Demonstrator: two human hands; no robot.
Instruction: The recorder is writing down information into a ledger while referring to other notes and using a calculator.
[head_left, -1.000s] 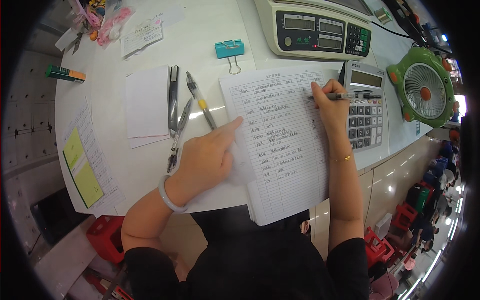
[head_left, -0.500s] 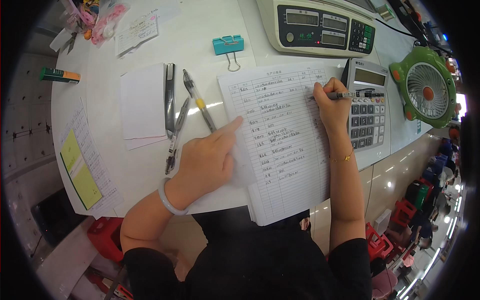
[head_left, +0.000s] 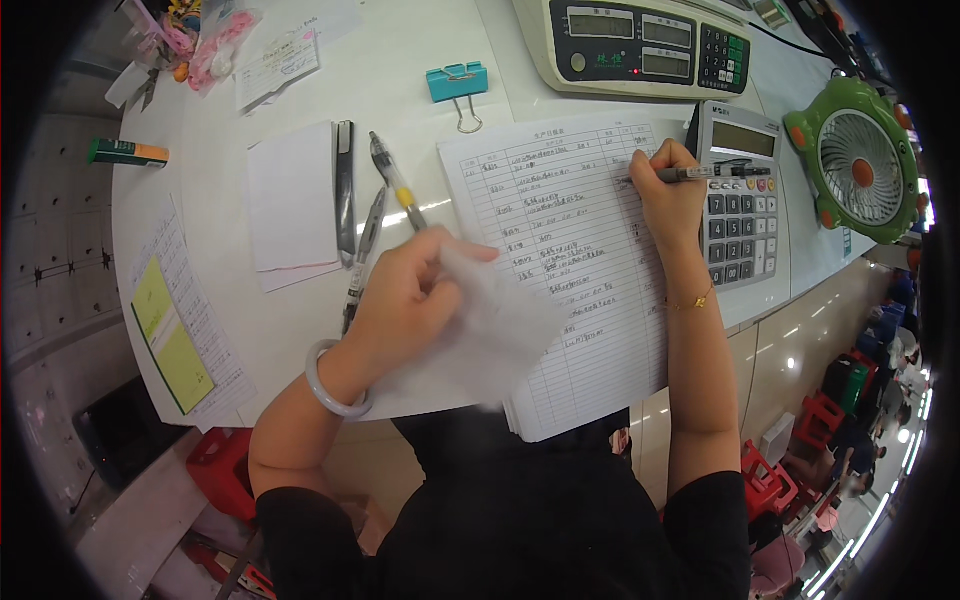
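Observation:
A stack of ruled forms (head_left: 600, 385) with handwritten rows lies in front of me, its near end sticking out past the table edge. My right hand (head_left: 672, 205) rests on its right side, closed around a dark pen (head_left: 688, 174) whose tip is hidden by the fingers. My left hand (head_left: 412, 300) pinches a thin white slip of paper (head_left: 505, 325), raised at an angle and blurred, which covers the left middle of the forms. Left of the forms lie a pen with a yellow band (head_left: 404, 195) and a clear-barrelled pen (head_left: 366, 245).
Beside my right hand stand a calculator (head_left: 738, 225) and a green fan (head_left: 855, 160). A weighing scale (head_left: 640, 60) is at the back. A teal binder clip (head_left: 457, 82), a white notepad (head_left: 292, 200), a green glue stick (head_left: 128, 152) and a yellow-green card (head_left: 172, 335) lie leftward.
My left hand has lifted the slip off the forms, its lower part swinging right over the written rows. The index finger no longer points along the page. My right hand stays nearly in place.

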